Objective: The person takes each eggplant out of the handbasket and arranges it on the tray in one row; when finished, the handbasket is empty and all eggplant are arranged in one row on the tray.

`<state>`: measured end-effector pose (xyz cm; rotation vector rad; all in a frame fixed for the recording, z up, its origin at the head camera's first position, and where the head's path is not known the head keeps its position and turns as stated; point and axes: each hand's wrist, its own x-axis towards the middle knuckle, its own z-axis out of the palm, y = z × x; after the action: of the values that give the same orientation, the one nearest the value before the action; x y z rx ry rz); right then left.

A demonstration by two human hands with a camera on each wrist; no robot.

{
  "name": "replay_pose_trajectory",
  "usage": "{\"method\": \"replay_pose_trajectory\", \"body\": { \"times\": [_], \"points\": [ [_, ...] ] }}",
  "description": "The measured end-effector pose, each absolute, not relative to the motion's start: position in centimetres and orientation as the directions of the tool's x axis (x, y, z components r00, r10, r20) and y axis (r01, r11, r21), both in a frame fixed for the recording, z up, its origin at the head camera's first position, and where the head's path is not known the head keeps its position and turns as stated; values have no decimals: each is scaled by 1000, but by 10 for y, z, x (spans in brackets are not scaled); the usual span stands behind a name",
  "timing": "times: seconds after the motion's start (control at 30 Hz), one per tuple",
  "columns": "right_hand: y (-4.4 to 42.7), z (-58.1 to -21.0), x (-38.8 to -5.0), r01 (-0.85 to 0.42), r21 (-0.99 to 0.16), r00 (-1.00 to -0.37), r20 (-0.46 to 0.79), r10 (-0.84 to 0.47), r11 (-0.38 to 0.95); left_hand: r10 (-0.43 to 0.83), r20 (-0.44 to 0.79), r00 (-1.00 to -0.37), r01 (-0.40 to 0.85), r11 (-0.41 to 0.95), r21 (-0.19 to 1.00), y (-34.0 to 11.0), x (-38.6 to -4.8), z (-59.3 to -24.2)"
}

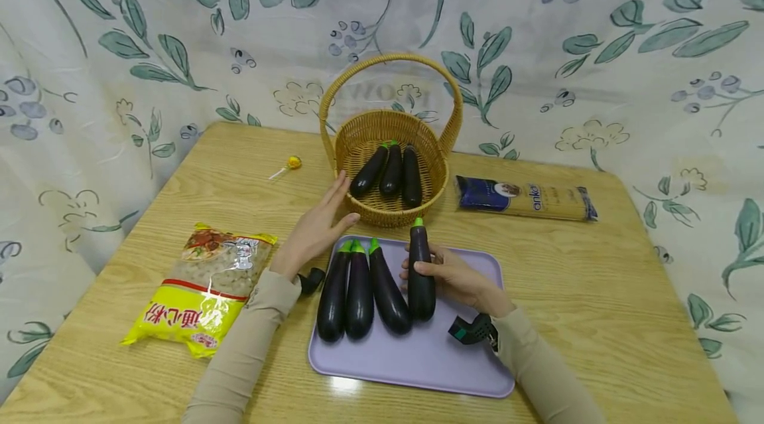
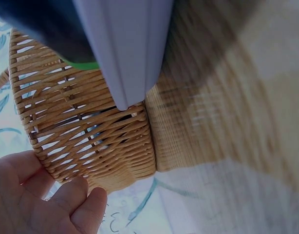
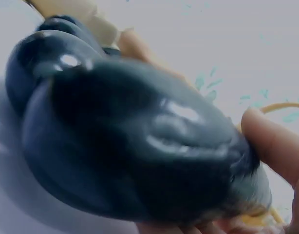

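In the head view the right hand (image 1: 450, 276) grips a dark eggplant (image 1: 421, 278) by its middle, green stem toward the basket, over the lilac tray (image 1: 412, 361). Three more eggplants (image 1: 360, 298) lie side by side on the tray's left half. The left hand (image 1: 319, 226), fingers extended, is at the left side of the wicker basket (image 1: 388, 215); in the left wrist view its fingertips touch the woven wall (image 2: 91, 141). Three eggplants (image 1: 390, 172) lie inside the basket. The right wrist view shows the thumb and fingers around the held eggplant (image 3: 140, 146).
A yellow-and-clear food bag (image 1: 203, 291) lies left of the tray. A lollipop (image 1: 294, 162) is left of the basket, and a blue-and-tan pasta packet (image 1: 525, 198) lies to its right. The basket's tall handle (image 1: 390, 58) arches above it. A patterned curtain hangs behind the table.
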<state>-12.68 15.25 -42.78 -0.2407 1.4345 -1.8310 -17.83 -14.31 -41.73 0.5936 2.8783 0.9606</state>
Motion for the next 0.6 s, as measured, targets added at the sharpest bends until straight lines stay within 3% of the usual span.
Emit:
{"method": "replay_pose_trajectory", "body": {
  "times": [0.6],
  "points": [
    [136, -434, -103, 360, -933, -787, -310, -534, 11, 376, 69, -924, 343, 734, 586, -142, -178, -416]
  ]
}}
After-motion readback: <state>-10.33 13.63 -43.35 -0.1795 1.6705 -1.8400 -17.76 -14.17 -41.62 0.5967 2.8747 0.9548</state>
